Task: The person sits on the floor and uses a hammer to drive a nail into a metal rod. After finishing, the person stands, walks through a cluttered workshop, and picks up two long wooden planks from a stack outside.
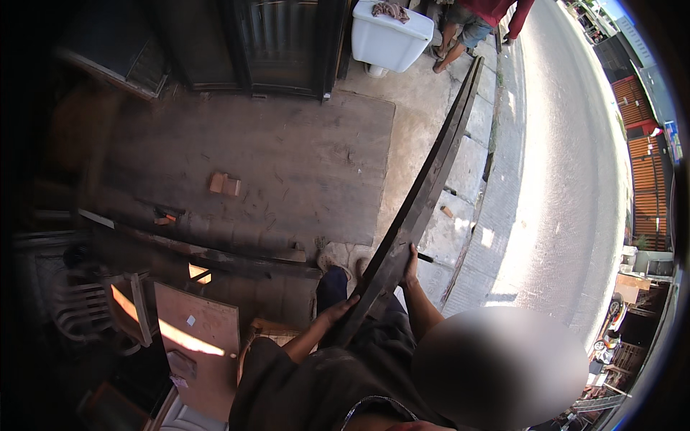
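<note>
A long dark wooden beam, which looks made of two lengths side by side, slants from my body up toward the far right. My left hand is closed along its left edge near my waist. On the opposite edge, a little farther out, my right hand grips it with the thumb side showing. Part of each hand's fingers is hidden by the wood. The beam's far end reaches close to the feet of another person in a red top and shorts.
A white box-shaped tank with a cloth on top stands ahead. A wood block lies on the brown floor. Low timber, a chair and a leaning panel are at left. A road runs along the right.
</note>
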Demonstrator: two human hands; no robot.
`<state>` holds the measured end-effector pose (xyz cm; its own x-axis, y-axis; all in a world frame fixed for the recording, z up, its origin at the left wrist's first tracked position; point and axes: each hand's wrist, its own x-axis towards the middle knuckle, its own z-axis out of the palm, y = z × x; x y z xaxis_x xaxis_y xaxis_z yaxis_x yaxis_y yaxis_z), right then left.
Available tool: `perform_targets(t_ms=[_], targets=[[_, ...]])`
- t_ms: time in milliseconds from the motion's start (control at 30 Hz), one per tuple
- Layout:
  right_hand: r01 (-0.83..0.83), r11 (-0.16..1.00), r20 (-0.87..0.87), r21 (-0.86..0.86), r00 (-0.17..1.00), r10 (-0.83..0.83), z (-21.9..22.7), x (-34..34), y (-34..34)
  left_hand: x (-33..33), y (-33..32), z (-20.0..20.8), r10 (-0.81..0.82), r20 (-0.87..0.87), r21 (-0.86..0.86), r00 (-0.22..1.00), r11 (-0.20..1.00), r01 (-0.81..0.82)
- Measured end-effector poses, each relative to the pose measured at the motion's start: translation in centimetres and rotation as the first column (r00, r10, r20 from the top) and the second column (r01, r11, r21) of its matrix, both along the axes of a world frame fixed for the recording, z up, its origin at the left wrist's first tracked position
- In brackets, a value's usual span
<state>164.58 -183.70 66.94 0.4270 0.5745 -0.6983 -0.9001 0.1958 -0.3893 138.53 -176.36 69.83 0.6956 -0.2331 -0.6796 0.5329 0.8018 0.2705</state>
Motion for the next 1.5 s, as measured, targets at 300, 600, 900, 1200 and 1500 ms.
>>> perform_targets(t_ms=[300, 600, 900, 1200, 1500], targets=[[-0.049, 0.999, -0.003, 0.021, 0.999, 0.050, -0.9, -0.9, 5.0, -1.1, 6.6, 0.5, -0.042, -0.002, 0.068, 0.999, 0.997, 0.042], [-0.191, 0.971, 0.014, -0.144, 0.981, 0.195, -1.1, -2.0, 9.8, -2.6, 9.7, -0.4, -0.072, -0.024, 0.211, 0.997, 0.975, 0.076], [-0.127, 0.989, 0.010, -0.079, 0.992, 0.129, 1.4, -4.8, 10.8, -6.1, 12.5, 2.1, -0.153, -0.070, 0.174, 0.986, 0.971, 0.163], [-0.085, 0.981, -0.046, -0.172, 0.996, 0.078, 6.7, -9.6, 12.2, -11.0, 11.8, 6.1, -0.090, -0.007, 0.219, 0.996, 0.972, 0.089], [-0.105, 0.969, 0.060, -0.223, 0.991, 0.122, 5.6, -19.2, 16.4, -19.6, 17.6, 7.4, -0.179, -0.065, 0.266, 0.982, 0.945, 0.190]])
